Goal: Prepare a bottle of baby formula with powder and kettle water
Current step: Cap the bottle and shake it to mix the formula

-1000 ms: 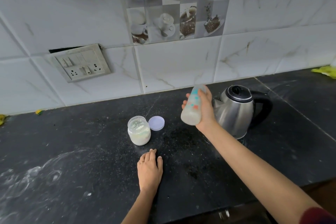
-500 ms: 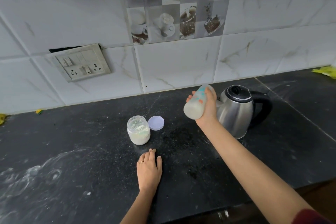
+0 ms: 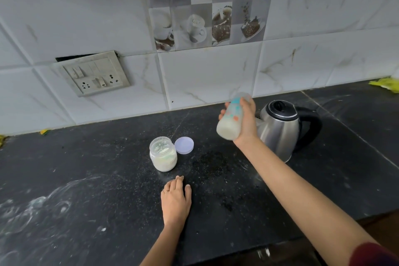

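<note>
Black speckled counter (image 3: 86, 179), marble-tile wall (image 3: 205, 75); right hand (image 3: 246, 123) fingers wrapping bottle (image 3: 230, 121); left hand (image 3: 176, 201) flat, fingers together.

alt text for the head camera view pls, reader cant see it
The right hand holds a baby bottle of milky liquid tilted in the air beside a steel kettle on a dark countertop. The left hand rests flat on it, near an open jar of white powder and its lilac lid.

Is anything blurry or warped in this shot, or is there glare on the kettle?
Head view: the bottle in the right hand is motion-blurred; jar and left hand are sharp; wall tile lines bow from the wide lens; the kettle shows soft streaks, no harsh glare.
</note>
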Action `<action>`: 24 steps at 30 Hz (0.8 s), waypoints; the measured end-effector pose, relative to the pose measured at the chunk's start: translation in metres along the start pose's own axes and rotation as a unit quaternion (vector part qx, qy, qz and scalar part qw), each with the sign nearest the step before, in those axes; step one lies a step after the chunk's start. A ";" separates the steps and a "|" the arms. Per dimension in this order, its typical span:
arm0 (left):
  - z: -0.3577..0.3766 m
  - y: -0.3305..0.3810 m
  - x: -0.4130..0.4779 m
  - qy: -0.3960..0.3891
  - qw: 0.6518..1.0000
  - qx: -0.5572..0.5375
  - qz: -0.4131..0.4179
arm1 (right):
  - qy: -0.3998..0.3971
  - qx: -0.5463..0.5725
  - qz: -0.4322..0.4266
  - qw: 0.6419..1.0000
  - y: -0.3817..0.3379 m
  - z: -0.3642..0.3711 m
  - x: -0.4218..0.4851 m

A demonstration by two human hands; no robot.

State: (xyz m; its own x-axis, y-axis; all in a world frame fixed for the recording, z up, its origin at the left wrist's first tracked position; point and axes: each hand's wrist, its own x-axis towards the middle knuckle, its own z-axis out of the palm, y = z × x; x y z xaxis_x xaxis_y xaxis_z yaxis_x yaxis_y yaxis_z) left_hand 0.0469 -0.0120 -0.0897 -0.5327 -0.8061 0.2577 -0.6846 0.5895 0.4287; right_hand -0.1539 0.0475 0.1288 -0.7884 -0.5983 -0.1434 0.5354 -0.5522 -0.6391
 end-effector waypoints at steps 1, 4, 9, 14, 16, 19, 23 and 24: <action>0.000 0.000 0.000 -0.002 1.000 -0.001 -0.002 | 0.034 0.032 -0.008 0.999 -0.004 0.003 0.004; 0.000 -0.001 -0.001 -0.005 1.000 -0.002 -0.006 | 0.020 0.029 0.009 0.999 0.001 0.001 0.002; -0.001 0.000 0.000 -0.008 1.000 -0.006 -0.010 | 0.029 0.016 0.007 0.999 0.001 0.007 0.001; -0.001 -0.001 -0.001 -0.005 1.000 -0.008 -0.001 | -0.012 -0.011 0.027 0.999 0.004 0.003 -0.006; -0.001 -0.001 0.000 -0.001 1.000 -0.007 0.005 | -0.018 -0.012 0.027 0.999 0.006 0.003 -0.010; 0.000 -0.001 0.000 -0.001 1.000 -0.009 0.005 | 0.039 0.057 0.003 0.998 -0.002 0.007 -0.001; -0.001 -0.002 0.000 0.002 1.000 -0.004 0.010 | -0.031 0.003 0.026 0.999 0.009 0.001 -0.014; -0.001 -0.002 0.000 0.003 1.000 -0.003 0.011 | -0.033 -0.007 0.023 0.999 0.009 0.003 -0.015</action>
State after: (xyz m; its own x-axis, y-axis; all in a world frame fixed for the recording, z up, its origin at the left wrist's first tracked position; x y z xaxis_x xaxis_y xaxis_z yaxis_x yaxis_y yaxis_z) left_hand 0.0486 -0.0136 -0.0895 -0.5443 -0.7936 0.2721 -0.6698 0.6063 0.4287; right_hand -0.1368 0.0496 0.1272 -0.7414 -0.6599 -0.1220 0.5652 -0.5160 -0.6437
